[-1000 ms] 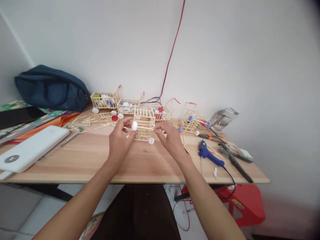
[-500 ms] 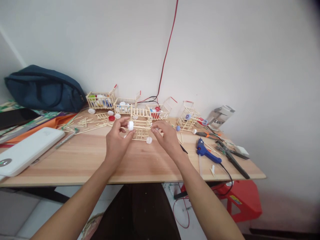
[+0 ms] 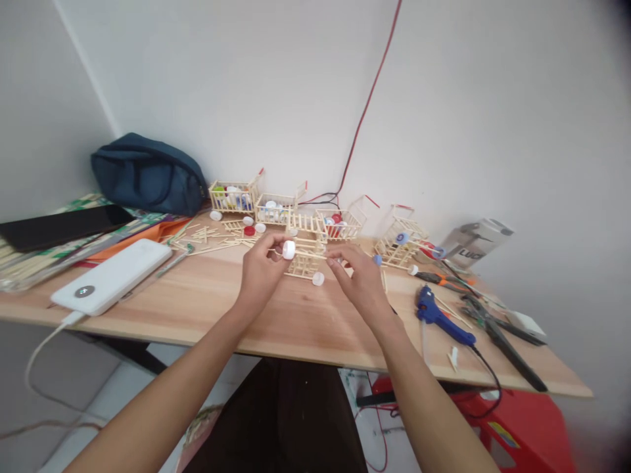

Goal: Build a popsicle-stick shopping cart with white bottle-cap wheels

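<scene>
A miniature cart of thin wooden sticks (image 3: 304,265) with white wheels stands on its side or back at mid-table, between both hands. A white bottle-cap wheel (image 3: 288,249) sits at the end of a thin stick axle (image 3: 309,254) running across the cart's near side. My left hand (image 3: 263,266) is closed, thumb and fingers pinching around that wheel. At the axle's other end, my right hand (image 3: 357,272) is closed in a pinch, its fingertips partly hiding the tip. Whether the axle is fixed to the cart I cannot tell. Another white wheel (image 3: 318,279) shows below.
Several finished-looking stick carts (image 3: 231,197) line the wall, some holding bottle caps. Loose sticks (image 3: 204,234) lie left of centre. A blue glue gun (image 3: 444,318), pliers (image 3: 503,335) and a box (image 3: 478,243) are at right. A white power bank (image 3: 111,276) and blue bag (image 3: 150,174) are at left.
My view has turned left, so the table and its things appear farther right. Both hands keep the same pinch at the wheel and axle.
</scene>
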`<state>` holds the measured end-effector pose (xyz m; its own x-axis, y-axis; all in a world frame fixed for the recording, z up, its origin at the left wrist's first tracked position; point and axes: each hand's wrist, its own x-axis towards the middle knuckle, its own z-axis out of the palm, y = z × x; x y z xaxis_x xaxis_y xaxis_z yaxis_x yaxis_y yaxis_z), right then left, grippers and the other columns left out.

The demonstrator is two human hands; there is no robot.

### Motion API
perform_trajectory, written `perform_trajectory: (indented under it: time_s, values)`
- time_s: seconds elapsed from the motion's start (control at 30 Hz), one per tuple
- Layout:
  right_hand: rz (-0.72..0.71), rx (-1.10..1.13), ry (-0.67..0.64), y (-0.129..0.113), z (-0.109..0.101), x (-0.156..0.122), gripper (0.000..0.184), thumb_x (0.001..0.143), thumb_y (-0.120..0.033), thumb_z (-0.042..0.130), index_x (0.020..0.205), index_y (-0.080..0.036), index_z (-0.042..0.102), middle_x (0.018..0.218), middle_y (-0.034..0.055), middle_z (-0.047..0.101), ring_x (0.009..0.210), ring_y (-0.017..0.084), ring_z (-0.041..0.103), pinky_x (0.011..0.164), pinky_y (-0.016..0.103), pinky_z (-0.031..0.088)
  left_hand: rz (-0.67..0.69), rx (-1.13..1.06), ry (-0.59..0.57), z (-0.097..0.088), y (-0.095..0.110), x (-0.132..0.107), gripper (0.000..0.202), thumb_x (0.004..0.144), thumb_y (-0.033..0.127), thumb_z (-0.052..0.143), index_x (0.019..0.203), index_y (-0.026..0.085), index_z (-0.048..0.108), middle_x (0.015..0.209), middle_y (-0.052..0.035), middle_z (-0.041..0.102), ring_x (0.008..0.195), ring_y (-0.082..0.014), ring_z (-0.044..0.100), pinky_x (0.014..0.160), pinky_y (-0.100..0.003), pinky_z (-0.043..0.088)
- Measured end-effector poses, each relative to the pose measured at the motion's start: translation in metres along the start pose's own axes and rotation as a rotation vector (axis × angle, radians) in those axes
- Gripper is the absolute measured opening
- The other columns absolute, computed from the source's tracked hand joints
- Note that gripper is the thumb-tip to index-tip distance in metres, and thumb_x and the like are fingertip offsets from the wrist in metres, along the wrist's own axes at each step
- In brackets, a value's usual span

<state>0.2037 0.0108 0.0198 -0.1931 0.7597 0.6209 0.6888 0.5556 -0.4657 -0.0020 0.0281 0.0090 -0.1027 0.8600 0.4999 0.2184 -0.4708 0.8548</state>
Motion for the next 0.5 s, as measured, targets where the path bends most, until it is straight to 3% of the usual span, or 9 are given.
perform_trajectory:
  time_s: [0.17,0.5]
  values:
    - [-0.007,-0.004,-0.003,-0.002,0.002,-0.001,0.013,0.092,-0.026,0.054,0.09,-0.022,0.066,0.102,0.0068,0.071,0.098,0.021,0.064,0.086,0.036,0.051,-0.013,0.005,-0.008,-0.002,-0.001,0.002,0.025,0.071,0.016,0.062,0.093,0.019,0.072,0.087,-0.0001,0.07,0.076,-0.014,0.06,0.068,-0.025,0.045]
    - [0.016,0.006,0.016,0.001,0.01,-0.002,0.013,0.092,-0.027,0.054,0.089,-0.022,0.066,0.104,0.0074,0.071,0.099,0.022,0.064,0.085,0.037,0.051,-0.044,-0.075,-0.061,-0.001,-0.013,0.003,0.023,0.072,0.025,0.068,0.092,0.019,0.076,0.091,-0.0026,0.072,0.082,-0.0168,0.063,0.072,-0.027,0.047]
